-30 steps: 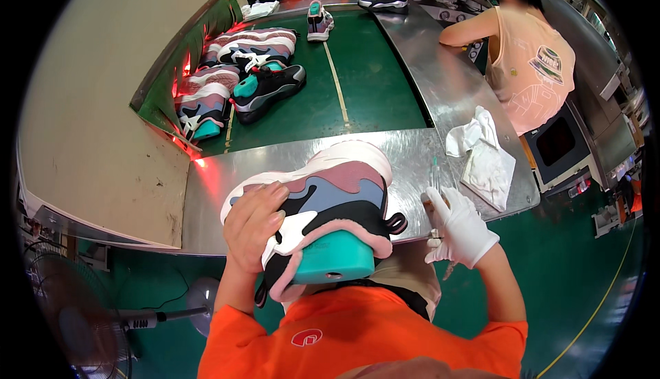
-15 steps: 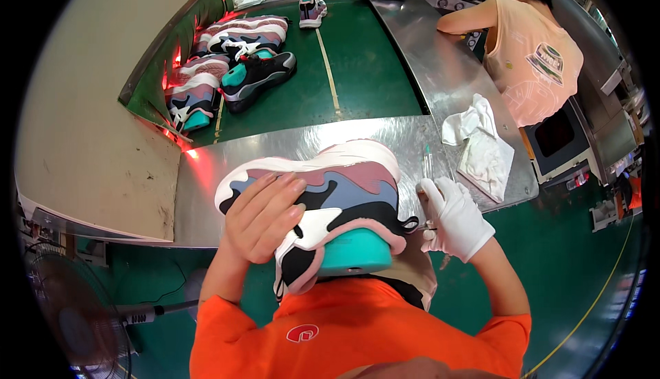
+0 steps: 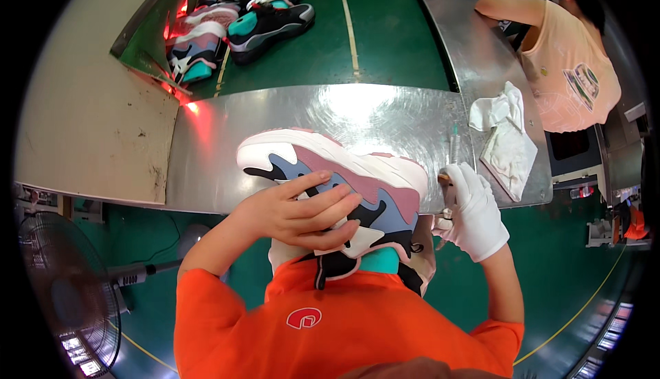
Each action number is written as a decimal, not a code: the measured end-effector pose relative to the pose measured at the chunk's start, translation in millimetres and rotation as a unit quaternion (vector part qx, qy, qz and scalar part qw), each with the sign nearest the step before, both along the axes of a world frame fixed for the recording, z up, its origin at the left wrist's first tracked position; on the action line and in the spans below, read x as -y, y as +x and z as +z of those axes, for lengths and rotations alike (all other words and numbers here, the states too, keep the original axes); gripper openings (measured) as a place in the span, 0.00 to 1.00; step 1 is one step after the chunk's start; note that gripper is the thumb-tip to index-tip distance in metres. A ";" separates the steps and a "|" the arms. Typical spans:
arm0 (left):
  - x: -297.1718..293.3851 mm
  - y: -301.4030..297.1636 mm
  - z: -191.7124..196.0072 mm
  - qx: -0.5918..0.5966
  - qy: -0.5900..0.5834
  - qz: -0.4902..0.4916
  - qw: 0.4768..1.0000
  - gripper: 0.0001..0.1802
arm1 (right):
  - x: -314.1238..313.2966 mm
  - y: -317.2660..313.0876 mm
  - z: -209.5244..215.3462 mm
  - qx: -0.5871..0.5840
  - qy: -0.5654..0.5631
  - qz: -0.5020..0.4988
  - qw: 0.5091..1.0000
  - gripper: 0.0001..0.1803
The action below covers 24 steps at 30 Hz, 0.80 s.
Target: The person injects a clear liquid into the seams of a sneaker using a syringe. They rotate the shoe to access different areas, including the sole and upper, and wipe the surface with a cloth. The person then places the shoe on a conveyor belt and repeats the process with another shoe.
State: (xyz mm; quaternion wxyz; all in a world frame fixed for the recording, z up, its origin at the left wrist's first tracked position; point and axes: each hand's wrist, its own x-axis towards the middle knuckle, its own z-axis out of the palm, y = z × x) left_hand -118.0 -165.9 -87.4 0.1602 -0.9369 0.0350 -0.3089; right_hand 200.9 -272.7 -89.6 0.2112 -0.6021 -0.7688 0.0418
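Note:
A sneaker (image 3: 395,200) in pink, blue-grey, black and white lies tilted on its side at the near edge of the metal table, its white sole facing away from me. A teal shoe last (image 3: 380,261) shows in its opening, close to my orange shirt. My bare left hand (image 3: 302,214) grips the upper, with the fingers laid across its side. To the right of the heel, my white-gloved right hand (image 3: 471,210) is closed, apart from the shoe. Something small and thin seems pinched in it, mostly hidden by the glove. Just beyond those fingers lies a clear slim tube with a green tip (image 3: 454,142).
Crumpled white cloths (image 3: 507,145) lie on the metal table (image 3: 234,145) at right. Several sneakers (image 3: 268,32) stand on the green belt (image 3: 385,42) under red light. A co-worker (image 3: 570,63) sits at far right. A fan (image 3: 72,296) stands at lower left.
The view has shifted. The sneaker has turned, its toe raised and its opening lower against my shirt. My left hand has slid along the upper towards its middle. My right hand remains beside the heel.

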 end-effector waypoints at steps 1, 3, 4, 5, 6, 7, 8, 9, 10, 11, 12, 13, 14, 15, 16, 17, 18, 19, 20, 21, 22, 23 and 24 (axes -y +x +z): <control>2.0 0.2 -2.3 0.009 0.013 -0.001 1.000 0.12 | -0.5 0.3 -0.2 -0.007 -0.007 0.001 1.000 0.41; 3.9 -0.8 -9.2 0.026 0.008 -0.004 1.000 0.12 | -1.8 1.8 -7.9 0.004 0.008 -0.007 1.000 0.44; 5.0 -1.5 -12.1 0.035 0.006 -0.004 0.999 0.12 | -1.2 1.0 -8.2 0.012 0.010 -0.006 1.000 0.44; 4.4 -1.7 -11.0 0.033 0.010 -0.003 0.999 0.13 | -1.4 0.0 -6.4 0.022 0.015 -0.004 1.000 0.45; 3.8 -2.2 -10.8 0.031 0.011 -0.004 0.999 0.13 | -0.9 -0.5 -5.7 0.032 0.021 -0.003 0.999 0.46; 3.6 -2.8 -11.1 0.030 0.013 -0.005 0.999 0.13 | 0.9 0.9 -9.0 0.046 0.007 -0.010 0.999 0.48; 3.0 -3.3 -11.2 0.027 0.016 -0.007 0.999 0.14 | -0.2 -0.5 -8.4 0.044 -0.004 -0.012 0.999 0.48; 3.1 -3.9 -12.4 0.027 0.018 -0.006 0.999 0.14 | -1.4 -2.0 -6.9 0.042 -0.015 -0.014 0.999 0.48; 3.4 -4.6 -14.4 0.028 0.019 -0.005 0.999 0.14 | -2.3 -3.5 -5.8 0.040 -0.026 -0.017 0.999 0.48; 3.2 -4.4 -14.5 0.026 0.022 -0.006 0.999 0.15 | -2.4 -4.0 -5.1 0.043 -0.030 -0.021 0.998 0.48; 3.1 -4.2 -14.2 0.024 0.023 -0.006 0.999 0.15 | -2.1 -4.1 -4.6 0.046 -0.034 -0.027 0.998 0.49; 3.1 -4.1 -13.9 0.022 0.024 -0.006 0.999 0.15 | -1.6 -4.3 -4.5 0.048 -0.039 -0.032 0.998 0.49; 3.3 -4.8 -14.7 0.020 0.024 -0.004 0.999 0.16 | -1.7 -5.4 -5.1 0.051 -0.027 -0.031 0.998 0.49; 3.2 -4.7 -16.5 0.029 0.028 -0.003 0.999 0.15 | -1.5 -6.5 -5.7 0.053 -0.016 -0.031 0.998 0.49; 3.0 -4.2 -19.1 0.039 0.033 -0.002 0.999 0.15 | -1.5 -7.7 -6.2 0.055 -0.005 -0.031 0.998 0.49; 2.3 -3.4 -20.6 0.049 0.037 -0.002 0.998 0.14 | -1.0 -7.8 -6.0 0.052 -0.004 -0.031 0.998 0.49; 0.9 -3.3 -21.1 0.054 0.037 -0.004 0.998 0.14 | -0.3 -7.9 -6.3 0.048 -0.004 -0.032 0.998 0.49; -0.8 -2.9 -21.1 0.059 0.038 -0.007 0.998 0.14 | 0.2 -7.8 -6.6 0.045 -0.003 -0.034 0.998 0.49; -1.7 -0.7 -21.7 0.064 0.036 -0.014 0.997 0.14 | 1.9 -7.5 -7.3 0.039 -0.011 -0.038 0.998 0.50; -1.2 -0.1 -19.9 0.055 0.024 -0.009 0.998 0.14 | 2.4 -7.5 -8.3 0.032 -0.018 -0.042 0.998 0.51; -0.2 -1.5 -15.4 0.046 0.011 -0.004 0.999 0.14 | 2.7 -7.0 -9.7 0.026 -0.026 -0.048 0.998 0.51; 0.1 -1.1 -12.5 0.037 -0.003 -0.004 0.999 0.15 | 4.3 -5.3 -14.3 0.011 -0.018 -0.048 0.999 0.52; -0.2 0.1 -10.5 0.036 -0.010 -0.001 0.999 0.15 | 5.3 -3.0 -20.2 -0.003 -0.009 -0.050 0.999 0.54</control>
